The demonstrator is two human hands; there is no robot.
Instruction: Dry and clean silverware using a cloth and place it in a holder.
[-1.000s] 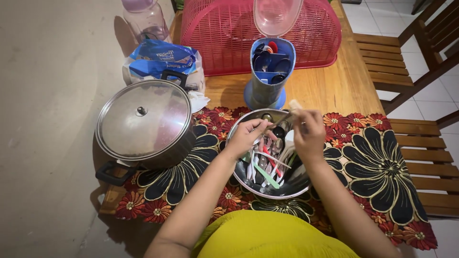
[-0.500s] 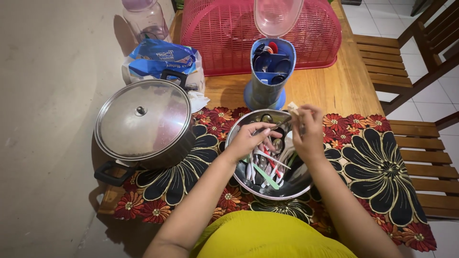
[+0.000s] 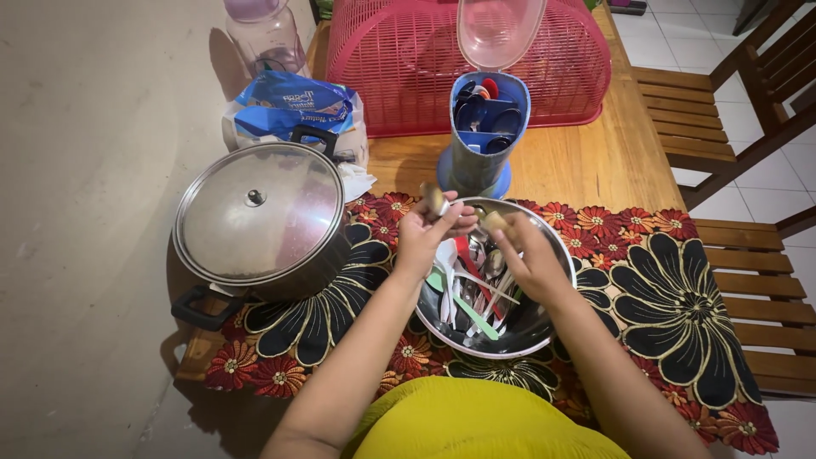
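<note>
Two hands meet over the steel bowl point(image 3: 544, 327), which sits on the floral mat point(image 3: 680, 280) right in front of you. Your left hand point(image 3: 425, 234) has its fingers curled shut around a metal utensil point(image 3: 437, 201), whose rounded end sticks up above the knuckles, just over the bowl's far-left rim. Your right hand point(image 3: 529, 259) is closed on another utensil with a pale wooden-looking end point(image 3: 494, 221), held low over the middle of the bowl; how much of it lies under the palm you cannot tell. Inside the bowl lies a jumble of cutlery point(image 3: 472, 293): metal spoons with white, red and green handles. Beyond the bowl stands a blue cutlery holder point(image 3: 476, 157) with its clear lid tipped back, and behind that a pink mesh food cover point(image 3: 391, 59). To your left, a lidded steel pot point(image 3: 255, 217) rests partly on the mat.
</note>
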